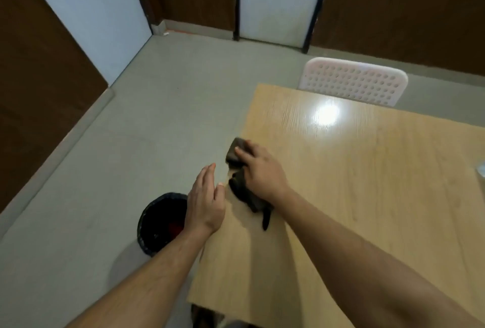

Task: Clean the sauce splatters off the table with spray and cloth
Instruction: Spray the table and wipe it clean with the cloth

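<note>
Head view, one frame. A light wood-grain counter [367, 196] fills the right half of the picture, its left edge running from about 12 o'clock down to 6 o'clock of centre.

The right hand [262, 170] lies palm down on a dark cloth [236, 154] at the counter's left edge, near the middle of the frame. Its fingers [242, 153] are spread and fairly straight, pressing the cloth flat onto the surface rather than curling round it. The cloth is bunched: one part shows past the fingertips at 11 o'clock of the hand, and another part trails from under the wrist towards 6 o'clock, ending in a thin dark tail on the wood.

The left hand [206, 201] is held just off the counter's edge, at 8 o'clock of the right hand, with fingers straight and close together and the thumb tip near the edge. It holds nothing. Whether it touches the edge cannot be told.

No sauce marks can be made out on the wood near the cloth; the picture is soft there.

A black bin [157, 225] with a dark liner stands on the grey floor [131, 117], below the left forearm at 8 o'clock. A white perforated chair [354, 83] stands at the far side, at 1 o'clock. A bright light glare [326, 114] sits on the wood before the chair. A pale, clear object [481, 170] is cut off at the right border, at 3 o'clock; what it is cannot be told.
</note>
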